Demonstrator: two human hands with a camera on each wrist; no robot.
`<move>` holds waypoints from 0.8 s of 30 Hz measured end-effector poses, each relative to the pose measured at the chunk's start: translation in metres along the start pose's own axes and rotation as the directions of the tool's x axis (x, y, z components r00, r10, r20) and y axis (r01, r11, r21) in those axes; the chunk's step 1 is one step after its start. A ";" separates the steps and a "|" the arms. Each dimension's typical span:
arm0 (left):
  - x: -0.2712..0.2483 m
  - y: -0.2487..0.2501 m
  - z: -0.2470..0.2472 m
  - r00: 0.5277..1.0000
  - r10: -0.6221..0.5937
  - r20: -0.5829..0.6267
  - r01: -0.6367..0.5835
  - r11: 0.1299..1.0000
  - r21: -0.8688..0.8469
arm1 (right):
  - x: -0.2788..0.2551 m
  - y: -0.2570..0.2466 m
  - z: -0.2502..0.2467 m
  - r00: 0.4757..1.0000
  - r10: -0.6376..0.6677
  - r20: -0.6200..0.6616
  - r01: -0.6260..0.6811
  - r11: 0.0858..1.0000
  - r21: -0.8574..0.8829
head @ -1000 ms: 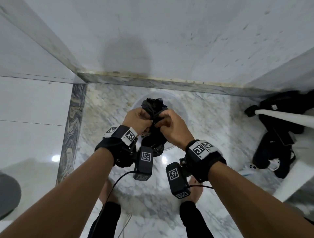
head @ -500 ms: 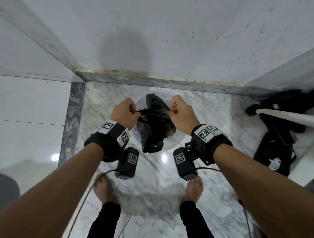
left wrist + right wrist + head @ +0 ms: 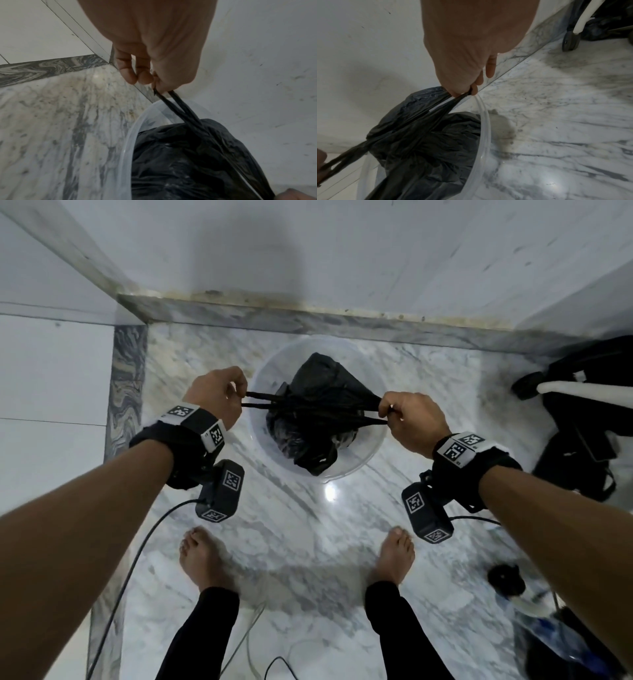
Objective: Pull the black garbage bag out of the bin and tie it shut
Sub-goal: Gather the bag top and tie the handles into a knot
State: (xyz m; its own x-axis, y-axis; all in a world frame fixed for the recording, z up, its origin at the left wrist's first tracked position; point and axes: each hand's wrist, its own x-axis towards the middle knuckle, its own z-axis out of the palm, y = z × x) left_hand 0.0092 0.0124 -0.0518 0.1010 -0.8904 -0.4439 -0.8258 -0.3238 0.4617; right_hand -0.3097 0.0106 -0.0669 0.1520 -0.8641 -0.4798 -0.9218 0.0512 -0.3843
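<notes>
The left hand (image 3: 215, 395) and right hand (image 3: 412, 419) are now much farther apart than 0.5 s ago, each pinching 2 thin twisted strands of the black garbage bag (image 3: 315, 419) and stretching them taut sideways. The bag's bulk hangs over the clear plastic bin (image 3: 371, 453) on the marble floor (image 3: 308, 542), its lower part inside the rim.

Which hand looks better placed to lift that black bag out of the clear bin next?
Neither clearly: the left hand and right hand each pinch a stretched end of the black bag, on opposite sides of the clear bin.
</notes>
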 end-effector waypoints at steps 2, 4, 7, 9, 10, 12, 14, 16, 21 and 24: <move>0.000 -0.006 0.007 1.000 0.011 -0.006 -0.011 1.000 0.021 | 0.002 0.006 0.006 1.000 -0.012 -0.009 0.012 1.000 0.002; 0.000 -0.010 0.013 1.000 0.009 -0.018 -0.008 1.000 0.022 | 0.004 0.010 0.010 1.000 -0.020 -0.021 0.021 1.000 0.008; 0.000 -0.018 0.018 1.000 0.017 -0.013 -0.017 0.999 0.047 | 0.006 0.012 0.014 0.999 -0.040 -0.024 0.041 0.999 0.004; 0.000 -0.021 0.018 1.000 0.012 -0.007 -0.011 0.997 0.082 | 0.006 0.013 0.015 0.998 -0.061 -0.013 0.060 0.998 -0.018; 0.000 -0.020 0.018 1.000 0.011 -0.003 -0.010 0.995 0.101 | 0.005 0.013 0.014 0.997 -0.071 -0.007 0.070 0.997 -0.033; -0.001 -0.020 0.015 0.999 0.026 0.020 -0.029 0.989 0.143 | 0.005 0.013 0.012 0.996 -0.089 0.001 0.089 0.994 -0.057; -0.004 -0.019 0.010 0.994 0.082 0.068 -0.094 0.974 0.208 | 0.004 0.012 0.008 0.995 -0.100 0.009 0.100 0.991 -0.086; -0.006 -0.017 0.004 0.983 0.138 0.123 -0.168 0.944 0.286 | 0.004 0.011 0.002 0.992 -0.115 0.049 0.121 0.983 -0.141; -0.010 -0.002 -0.020 0.978 0.041 0.205 -0.047 0.999 0.023 | -0.005 0.006 -0.029 0.921 -0.345 0.179 0.387 0.852 -0.353; -0.008 0.012 -0.039 0.977 -0.012 0.214 0.079 0.948 -0.310 | -0.016 -0.003 -0.057 0.840 -0.500 0.209 0.540 0.737 -0.406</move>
State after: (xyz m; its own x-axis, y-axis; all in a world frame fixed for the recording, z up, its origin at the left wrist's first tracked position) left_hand 0.0206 0.0032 -0.0127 -0.0104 -0.7975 -0.6032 -0.6028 -0.4764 0.6401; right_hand -0.3299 -0.0040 -0.0132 0.6633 -0.6472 -0.3757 -0.7424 -0.6320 -0.2223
